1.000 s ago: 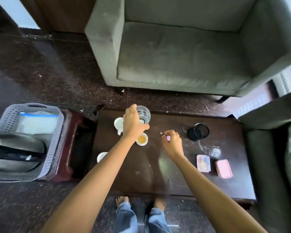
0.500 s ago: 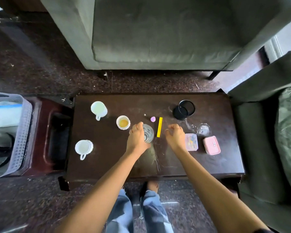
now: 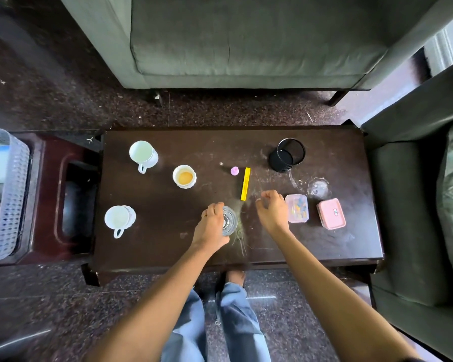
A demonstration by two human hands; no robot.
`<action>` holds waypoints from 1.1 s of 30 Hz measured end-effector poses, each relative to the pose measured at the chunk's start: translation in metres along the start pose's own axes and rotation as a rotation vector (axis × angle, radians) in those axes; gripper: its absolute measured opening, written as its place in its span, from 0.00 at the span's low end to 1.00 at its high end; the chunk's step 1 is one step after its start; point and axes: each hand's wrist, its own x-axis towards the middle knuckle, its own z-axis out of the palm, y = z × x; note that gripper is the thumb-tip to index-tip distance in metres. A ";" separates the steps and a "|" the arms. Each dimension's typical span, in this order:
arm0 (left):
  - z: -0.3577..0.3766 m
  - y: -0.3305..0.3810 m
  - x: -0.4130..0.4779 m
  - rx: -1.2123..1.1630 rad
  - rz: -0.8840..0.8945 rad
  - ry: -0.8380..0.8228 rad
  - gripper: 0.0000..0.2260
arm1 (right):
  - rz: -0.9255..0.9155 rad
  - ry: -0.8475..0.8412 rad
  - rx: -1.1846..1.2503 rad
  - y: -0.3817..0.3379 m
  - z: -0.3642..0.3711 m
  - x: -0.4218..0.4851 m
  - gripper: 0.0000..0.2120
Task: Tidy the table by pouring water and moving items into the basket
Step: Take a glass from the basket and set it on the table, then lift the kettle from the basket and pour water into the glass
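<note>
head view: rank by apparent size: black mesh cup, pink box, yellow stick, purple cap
1. Black mesh cup
2. Pink box, close to the cup, so that order is unsure
3. Yellow stick: long but thin
4. Purple cap: clearly smallest

Dark brown table [image 3: 168, 246], yellow stick [image 3: 245, 183], pink box [image 3: 331, 213], black mesh cup [image 3: 287, 154], grey perforated basket [image 3: 9, 194].

Table [image 3: 168, 246]: open lane across the near strip and centre-left. Obstacles: two mugs [image 3: 143, 154] [image 3: 119, 218] and a cup [image 3: 184, 176] at 10 o'clock; mesh pot [image 3: 287, 154] at 1 o'clock; two boxes [image 3: 297, 211] [image 3: 331, 213] at 3 o'clock; yellow bar [image 3: 245, 183] at 12. Basket [image 3: 9, 194] stood far off at 9 o'clock.
</note>
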 end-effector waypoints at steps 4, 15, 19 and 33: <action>0.010 -0.004 -0.002 0.054 0.039 -0.011 0.40 | 0.005 -0.008 -0.006 0.005 0.003 -0.001 0.10; -0.003 -0.006 0.004 0.072 0.039 -0.092 0.49 | -0.022 -0.018 -0.008 -0.010 0.008 -0.008 0.09; -0.037 -0.016 0.001 -0.039 0.019 0.007 0.40 | -0.067 -0.038 -0.025 -0.041 0.008 -0.013 0.10; -0.191 -0.151 -0.065 -0.343 -0.364 0.581 0.18 | -0.403 -0.174 -0.029 -0.245 0.078 -0.069 0.11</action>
